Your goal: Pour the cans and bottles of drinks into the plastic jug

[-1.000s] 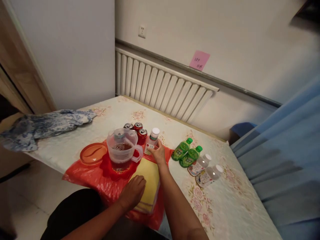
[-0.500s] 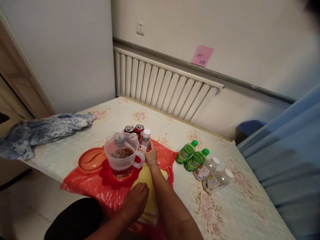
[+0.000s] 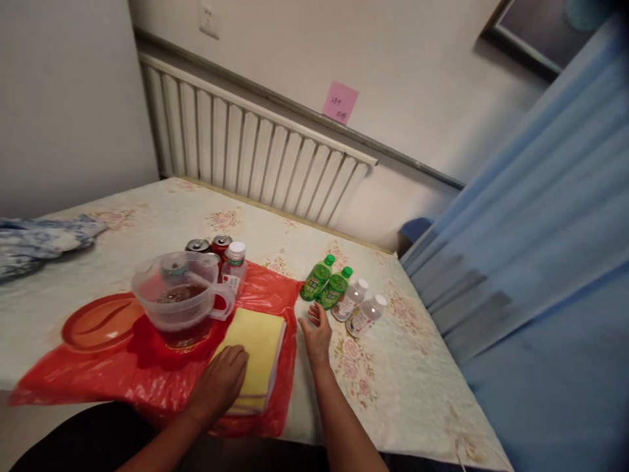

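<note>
My left hand (image 3: 223,377) lies on a flat yellow rectangular piece (image 3: 258,334), perhaps a folded cloth, with its fingers resting over the top and not gripping. To the right, my right hand (image 3: 317,331) is open above the table, fingers apart and nothing in them. It is close to two green-capped drink bottles (image 3: 317,278) and two clear, white-capped bottles (image 3: 366,318) lying tilted in a row. A clear plastic jug (image 3: 170,314) with brown liquid stands on the red plastic sheet. Behind its handle is an upright white-capped bottle (image 3: 233,272).
Several drink cans (image 3: 198,246) stand behind the jug. An orange-red round lid (image 3: 101,321) lies on the red plastic sheet (image 3: 78,380). The flowered tablecloth (image 3: 393,387) covers the table; blue patterned fabric (image 3: 44,242) lies at left, and a blue curtain (image 3: 531,249) hangs at right.
My right hand has let go of the white-capped bottle, which stands behind the jug, and moved right towards the row of bottles. My left hand stays on the yellow piece. The view has turned right.
</note>
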`<state>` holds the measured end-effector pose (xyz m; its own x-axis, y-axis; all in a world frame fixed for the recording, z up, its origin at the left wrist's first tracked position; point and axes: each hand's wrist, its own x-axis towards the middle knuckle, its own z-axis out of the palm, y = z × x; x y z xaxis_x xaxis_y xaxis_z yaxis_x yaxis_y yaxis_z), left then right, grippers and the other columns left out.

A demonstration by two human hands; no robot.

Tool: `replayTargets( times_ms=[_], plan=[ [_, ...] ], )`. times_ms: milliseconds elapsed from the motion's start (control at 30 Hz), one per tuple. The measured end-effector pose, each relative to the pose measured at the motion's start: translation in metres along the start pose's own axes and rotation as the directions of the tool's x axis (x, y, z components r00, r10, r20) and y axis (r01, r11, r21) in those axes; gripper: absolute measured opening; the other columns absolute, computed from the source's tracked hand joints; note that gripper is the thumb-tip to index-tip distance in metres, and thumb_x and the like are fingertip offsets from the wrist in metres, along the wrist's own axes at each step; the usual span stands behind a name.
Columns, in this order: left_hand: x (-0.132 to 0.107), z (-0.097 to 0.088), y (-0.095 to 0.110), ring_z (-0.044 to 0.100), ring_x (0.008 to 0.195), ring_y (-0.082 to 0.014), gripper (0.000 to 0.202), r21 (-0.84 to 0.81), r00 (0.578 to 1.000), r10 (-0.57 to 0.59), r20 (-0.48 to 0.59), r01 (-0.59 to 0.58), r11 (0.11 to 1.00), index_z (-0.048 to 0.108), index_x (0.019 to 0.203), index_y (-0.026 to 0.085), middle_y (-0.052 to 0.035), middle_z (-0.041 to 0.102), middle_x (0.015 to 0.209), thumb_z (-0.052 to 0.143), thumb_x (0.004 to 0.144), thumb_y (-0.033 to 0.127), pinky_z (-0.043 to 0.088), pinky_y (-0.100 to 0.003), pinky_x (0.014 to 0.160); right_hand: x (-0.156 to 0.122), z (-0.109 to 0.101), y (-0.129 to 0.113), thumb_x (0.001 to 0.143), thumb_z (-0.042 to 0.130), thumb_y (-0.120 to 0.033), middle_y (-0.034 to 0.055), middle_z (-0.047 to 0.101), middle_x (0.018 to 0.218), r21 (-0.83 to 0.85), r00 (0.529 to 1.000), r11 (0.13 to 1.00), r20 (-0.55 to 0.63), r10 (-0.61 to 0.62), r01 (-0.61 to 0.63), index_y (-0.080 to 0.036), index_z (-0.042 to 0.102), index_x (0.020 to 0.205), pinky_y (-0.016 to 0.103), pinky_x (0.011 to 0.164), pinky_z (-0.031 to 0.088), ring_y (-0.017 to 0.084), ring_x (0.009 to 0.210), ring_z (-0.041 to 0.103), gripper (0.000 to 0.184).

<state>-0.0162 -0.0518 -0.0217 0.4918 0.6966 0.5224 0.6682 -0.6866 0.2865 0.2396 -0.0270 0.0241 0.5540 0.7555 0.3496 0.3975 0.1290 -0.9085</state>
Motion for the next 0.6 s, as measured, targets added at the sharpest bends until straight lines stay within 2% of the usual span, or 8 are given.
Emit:
replayTargets(
  times_ms=[67,133,200,267,367,467,533,600],
  plan=[
    [0.001,0.002,-0.002,0.058,0.099,-0.024,0.019,0.004,1.0,0.003,0.001,-0.003,1.0,0.062,0.099,0.02,-0.0081,0.064,0.104,0.044,0.095,0.017,0.048,-0.038,0.087,0.003,-0.046,0.014,0.074,0.068,-0.041,0.0115,0.07,0.104,-0.114,0.976,0.992,-0.218,0.03,-0.056,-0.014,0.059,0.12,0.035,0.083,0.055,0.022,0.091,0.067,0.055],
    [0.001,0.003,-0.004,0.059,0.1,-0.0247,0.019,0.004,1.0,0.011,0.007,-0.012,1.0,0.062,0.1,0.02,-0.0085,0.065,0.104,0.044,0.095,0.019,0.048,-0.039,0.088,0.011,-0.087,0.025,0.074,0.066,-0.048,0.0117,0.068,0.102,-0.192,0.907,0.969,-0.416,0.065,-0.157,-0.014,0.057,0.119,0.035,0.083,0.054,0.023,0.09,0.066,0.057],
    [0.002,0.004,-0.006,0.059,0.1,-0.0253,0.02,0.01,1.0,0.016,0.01,-0.016,1.0,0.063,0.101,0.02,-0.009,0.065,0.104,0.043,0.096,0.02,0.048,-0.04,0.089,0.024,-0.116,0.034,0.071,0.067,-0.051,0.0161,0.064,0.112,-0.218,0.861,0.953,-0.504,0.074,-0.21,-0.013,0.053,0.125,0.037,0.084,0.052,0.026,0.097,0.064,0.067],
    [0.002,0.006,-0.007,0.059,0.101,-0.0257,0.021,0.019,1.0,0.017,0.015,-0.017,1.0,0.063,0.101,0.019,-0.0093,0.065,0.104,0.043,0.097,0.022,0.048,-0.041,0.09,0.039,-0.134,0.04,0.063,0.071,-0.05,0.0196,0.06,0.121,-0.236,0.854,0.944,-0.514,0.08,-0.23,-0.012,0.051,0.128,0.037,0.085,0.051,0.029,0.102,0.062,0.078],
    [0.003,0.008,-0.008,0.059,0.101,-0.0257,0.021,0.024,1.0,0.02,0.02,-0.02,0.999,0.063,0.101,0.019,-0.0094,0.065,0.105,0.043,0.097,0.024,0.048,-0.041,0.091,0.062,-0.142,0.046,0.055,0.074,-0.048,0.0152,0.064,0.118,-0.244,0.891,0.942,-0.441,0.104,-0.23,-0.015,0.054,0.123,0.033,0.078,0.051,0.026,0.097,0.064,0.079],
    [0.004,0.005,-0.007,0.06,0.102,-0.0258,0.022,0.019,1.0,0.007,0.022,-0.007,1.0,0.063,0.101,0.02,-0.0096,0.065,0.105,0.042,0.097,0.025,0.048,-0.041,0.091,0.075,-0.14,0.047,0.052,0.073,-0.048,0.0079,0.071,0.094,-0.244,0.917,0.938,-0.372,0.145,-0.248,-0.017,0.061,0.105,0.029,0.067,0.049,0.024,0.081,0.065,0.062],
    [0.004,0.003,-0.006,0.06,0.101,-0.0259,0.023,0.001,1.0,-0.007,0.031,0.007,1.0,0.063,0.099,0.02,-0.0095,0.066,0.105,0.041,0.097,0.025,0.048,-0.041,0.091,0.074,-0.136,0.044,0.052,0.073,-0.047,0.0076,0.071,0.086,-0.244,0.921,0.934,-0.353,0.164,-0.26,-0.017,0.061,0.095,0.03,0.064,0.047,0.024,0.076,0.064,0.054],
    [0.006,0.0,-0.006,0.06,0.1,-0.0259,0.024,-0.031,0.999,-0.022,0.048,0.023,0.999,0.064,0.097,0.021,-0.0096,0.066,0.104,0.041,0.096,0.026,0.048,-0.042,0.091,0.064,-0.133,0.036,0.053,0.073,-0.045,0.0087,0.072,0.087,-0.241,0.931,0.938,-0.328,0.162,-0.248,-0.017,0.062,0.092,0.03,0.065,0.047,0.024,0.076,0.064,0.049]
  ],
)
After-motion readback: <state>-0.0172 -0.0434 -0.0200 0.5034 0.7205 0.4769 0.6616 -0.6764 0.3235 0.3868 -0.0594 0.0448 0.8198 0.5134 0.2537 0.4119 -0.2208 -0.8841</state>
